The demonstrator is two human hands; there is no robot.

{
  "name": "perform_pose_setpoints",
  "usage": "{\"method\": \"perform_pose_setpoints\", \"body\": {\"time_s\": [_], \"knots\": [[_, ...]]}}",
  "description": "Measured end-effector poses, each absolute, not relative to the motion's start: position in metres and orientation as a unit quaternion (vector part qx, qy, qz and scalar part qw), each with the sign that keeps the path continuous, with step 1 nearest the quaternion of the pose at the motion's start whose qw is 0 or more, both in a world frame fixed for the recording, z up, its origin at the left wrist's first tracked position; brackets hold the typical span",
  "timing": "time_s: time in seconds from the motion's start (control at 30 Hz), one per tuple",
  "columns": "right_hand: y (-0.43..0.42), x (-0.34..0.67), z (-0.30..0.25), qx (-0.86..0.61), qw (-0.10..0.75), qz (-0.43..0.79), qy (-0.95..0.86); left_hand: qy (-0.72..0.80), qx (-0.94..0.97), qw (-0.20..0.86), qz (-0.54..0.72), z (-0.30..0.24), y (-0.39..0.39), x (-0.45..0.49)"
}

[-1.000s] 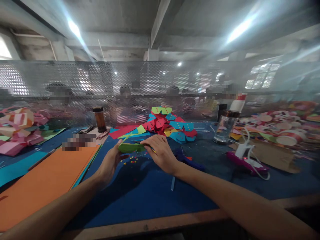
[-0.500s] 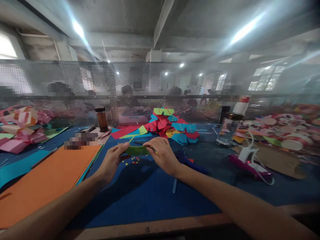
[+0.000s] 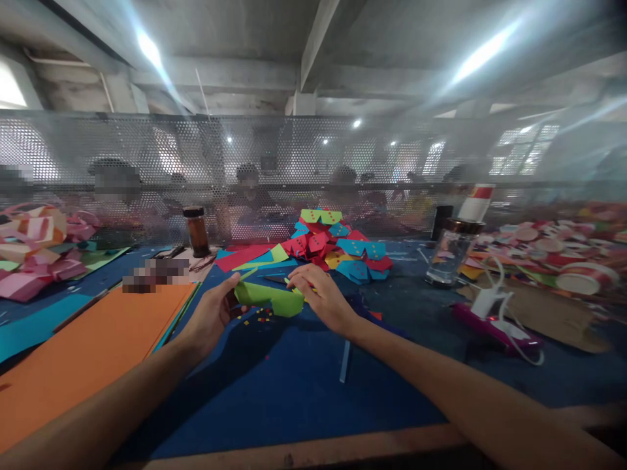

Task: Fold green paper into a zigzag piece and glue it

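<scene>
Both my hands hold a folded green paper piece (image 3: 268,298) just above the blue table mat (image 3: 274,391). My left hand (image 3: 211,314) pinches its left end between thumb and fingers. My right hand (image 3: 321,297) grips its right end with curled fingers. Small coloured paper bits (image 3: 259,317) lie scattered on the mat under the piece. A pile of folded red, blue and green paper shapes (image 3: 337,245) sits beyond my hands.
A stack of orange sheets (image 3: 83,352) lies at the left. A brown jar (image 3: 196,232), a clear glass jar (image 3: 448,251) and a purple tool with a white cord (image 3: 494,323) stand around. A perforated metal screen (image 3: 294,170) closes the back; people sit behind it.
The green piece has tilted toward me and now shows a broader face, where before it was a thin strip. Both hands stayed in about the same place.
</scene>
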State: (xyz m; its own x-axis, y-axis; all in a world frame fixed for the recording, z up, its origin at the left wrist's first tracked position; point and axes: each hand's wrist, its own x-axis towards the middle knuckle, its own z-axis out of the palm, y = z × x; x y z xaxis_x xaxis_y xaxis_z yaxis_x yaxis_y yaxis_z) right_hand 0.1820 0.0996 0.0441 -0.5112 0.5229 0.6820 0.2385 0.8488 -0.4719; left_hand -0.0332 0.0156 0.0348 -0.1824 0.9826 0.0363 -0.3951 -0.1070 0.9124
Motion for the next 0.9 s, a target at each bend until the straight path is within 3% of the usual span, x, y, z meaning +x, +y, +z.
{"method": "perform_pose_setpoints", "body": {"time_s": [0.27,0.9], "knots": [[0.0953,0.1852,0.0524,-0.171,0.436,0.283,-0.837,0.401,0.326,0.549,0.657,0.0392,0.0142,-0.0336],[0.0976,0.1820,0.0486,-0.181,0.464,0.254,-0.829,0.413,0.302,0.548,0.661,0.0346,0.0213,-0.0379]]}}
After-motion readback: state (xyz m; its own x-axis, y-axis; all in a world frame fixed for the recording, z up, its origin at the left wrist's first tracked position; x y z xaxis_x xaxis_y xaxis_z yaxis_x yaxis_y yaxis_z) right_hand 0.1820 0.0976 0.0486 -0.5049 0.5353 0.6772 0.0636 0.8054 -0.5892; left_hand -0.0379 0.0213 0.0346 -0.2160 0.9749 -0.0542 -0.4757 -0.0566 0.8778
